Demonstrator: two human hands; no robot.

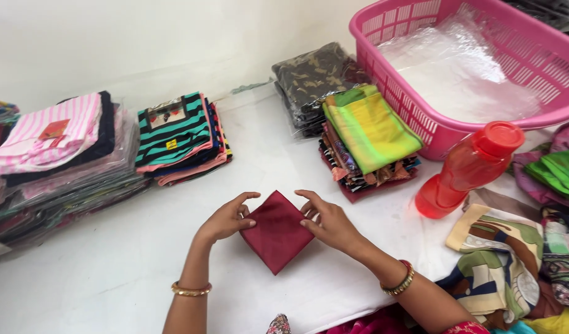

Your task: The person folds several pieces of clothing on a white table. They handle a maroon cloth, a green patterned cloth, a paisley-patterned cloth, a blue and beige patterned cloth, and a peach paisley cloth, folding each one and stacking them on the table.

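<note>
A small dark red cloth [277,234], folded into a square, lies as a diamond on the white table [111,272]. My left hand [227,218] rests its fingertips on the cloth's left corner. My right hand [326,221] presses on its right corner, fingers spread over the edge. Both wrists wear gold bangles.
A pink plastic basket [414,117] with clear plastic bags stands at the back right. A red bottle [470,168] lies beside it. Stacks of folded cloths sit nearby: a yellow-green stack [368,127], a striped stack [176,136], a pink-striped stack [55,139]. Loose patterned fabrics [513,260] pile at right.
</note>
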